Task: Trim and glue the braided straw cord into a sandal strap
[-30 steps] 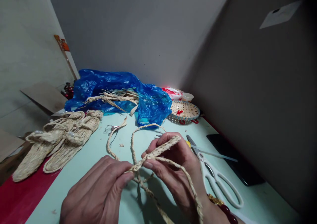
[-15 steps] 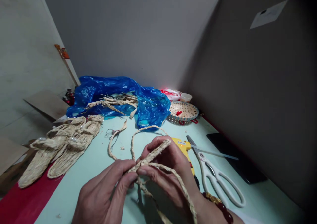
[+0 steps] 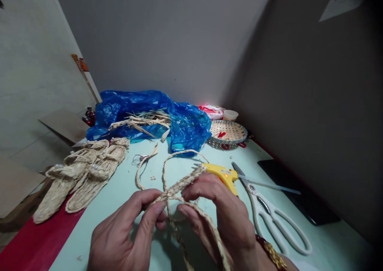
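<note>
A short, thick braided straw piece [image 3: 184,182] is pinched at its lower left end between the thumb and fingers of my left hand [image 3: 128,227]. My right hand [image 3: 220,215] is beside it on the right, its thumb and fingers apart around the braid. From the join hangs a thin braided cord [image 3: 214,231], which runs down past my right thumb. Another stretch of cord loops on the table beyond my hands. Just behind my right hand lies a yellow glue gun [image 3: 227,175] with a clear glue stick in it.
Woven straw slippers [image 3: 89,183] lie at the left. White-handled scissors [image 3: 269,211] and a black flat object [image 3: 299,195] are at the right. Behind are a blue plastic bag [image 3: 191,127] with straw, a woven basket [image 3: 229,132] and a small cup [image 3: 230,115].
My right thumb and fingers have parted and drawn back from the join to the right. My left hand keeps its pinch. The whole view has shifted slightly, and more of the glue gun shows.
</note>
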A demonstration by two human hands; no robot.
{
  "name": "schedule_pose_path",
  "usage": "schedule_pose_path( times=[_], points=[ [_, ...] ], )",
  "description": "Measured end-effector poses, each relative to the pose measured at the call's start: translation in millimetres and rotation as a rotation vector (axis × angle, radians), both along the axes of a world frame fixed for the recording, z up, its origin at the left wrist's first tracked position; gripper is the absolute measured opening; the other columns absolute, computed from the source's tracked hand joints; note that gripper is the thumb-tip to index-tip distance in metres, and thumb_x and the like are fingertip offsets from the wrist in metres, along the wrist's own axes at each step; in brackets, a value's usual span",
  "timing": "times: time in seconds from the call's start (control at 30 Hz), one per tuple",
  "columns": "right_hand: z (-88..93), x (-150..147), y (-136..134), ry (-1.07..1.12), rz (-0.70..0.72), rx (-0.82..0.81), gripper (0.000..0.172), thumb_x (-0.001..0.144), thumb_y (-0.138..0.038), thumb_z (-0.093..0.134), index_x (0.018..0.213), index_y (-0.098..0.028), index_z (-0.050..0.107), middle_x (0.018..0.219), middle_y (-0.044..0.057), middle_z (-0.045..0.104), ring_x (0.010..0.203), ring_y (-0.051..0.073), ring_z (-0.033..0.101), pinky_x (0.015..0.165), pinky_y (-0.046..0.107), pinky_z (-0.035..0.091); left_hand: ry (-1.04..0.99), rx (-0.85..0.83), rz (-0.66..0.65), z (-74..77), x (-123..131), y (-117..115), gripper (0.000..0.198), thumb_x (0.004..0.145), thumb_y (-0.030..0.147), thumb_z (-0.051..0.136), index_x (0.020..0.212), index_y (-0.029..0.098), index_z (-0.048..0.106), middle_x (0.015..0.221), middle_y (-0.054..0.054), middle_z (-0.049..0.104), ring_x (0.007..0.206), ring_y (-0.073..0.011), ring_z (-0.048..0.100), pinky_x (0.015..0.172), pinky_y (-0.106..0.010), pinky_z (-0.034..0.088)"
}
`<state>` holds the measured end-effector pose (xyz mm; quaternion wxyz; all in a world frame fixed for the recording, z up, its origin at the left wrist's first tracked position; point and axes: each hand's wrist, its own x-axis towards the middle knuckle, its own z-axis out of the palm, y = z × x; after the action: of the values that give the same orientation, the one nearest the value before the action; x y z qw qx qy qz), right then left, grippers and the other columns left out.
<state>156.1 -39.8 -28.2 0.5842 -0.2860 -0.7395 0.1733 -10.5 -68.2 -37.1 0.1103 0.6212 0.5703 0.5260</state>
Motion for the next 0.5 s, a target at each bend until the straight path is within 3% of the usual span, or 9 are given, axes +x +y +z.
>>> schedule_pose_path(
  times=[0.17, 0.33, 0.5],
  points=[
    [8.1, 3.1, -2.8, -0.123, 0.049, -0.004, 0.015, 0.090, -0.011, 0.066, 0.098, -0.023, 0.060, 0.093, 0.001, 0.074, 0.084, 0.016, 0.068, 0.079, 0.031, 0.051, -0.001, 0.042, 0.017, -2.9, -1.2, 1.1, 0.009, 0.087, 0.037, 0.063, 0.092, 0.036, 0.070, 0.071, 0.014, 0.076, 0.052, -0.0085, 0.069, 0.057, -0.014, 0.056],
    [5.9, 3.1, -4.5, -0.094, 0.050, -0.013, 0.016, 0.092, -0.012, 0.064, 0.101, -0.024, 0.059, 0.095, 0.000, 0.076, 0.082, 0.015, 0.071, 0.081, 0.031, 0.051, 0.001, 0.043, -0.002, -4.2, -1.2, 0.4, 0.013, 0.089, 0.034, 0.062, 0.097, 0.040, 0.070, 0.079, 0.016, 0.076, 0.055, -0.0050, 0.069, 0.059, -0.009, 0.054],
    [9.5, 7.7, -2.0, -0.176, 0.085, 0.105, 0.008, 0.097, -0.014, 0.054, 0.101, -0.016, 0.060, 0.096, 0.009, 0.073, 0.085, 0.020, 0.067, 0.078, 0.036, 0.047, 0.172, 0.100, 0.021, -3.1, 0.6, -1.9, 0.013, 0.093, 0.042, 0.057, 0.094, 0.034, 0.067, 0.079, 0.014, 0.075, 0.064, -0.0048, 0.069, 0.066, -0.009, 0.051]
  ],
)
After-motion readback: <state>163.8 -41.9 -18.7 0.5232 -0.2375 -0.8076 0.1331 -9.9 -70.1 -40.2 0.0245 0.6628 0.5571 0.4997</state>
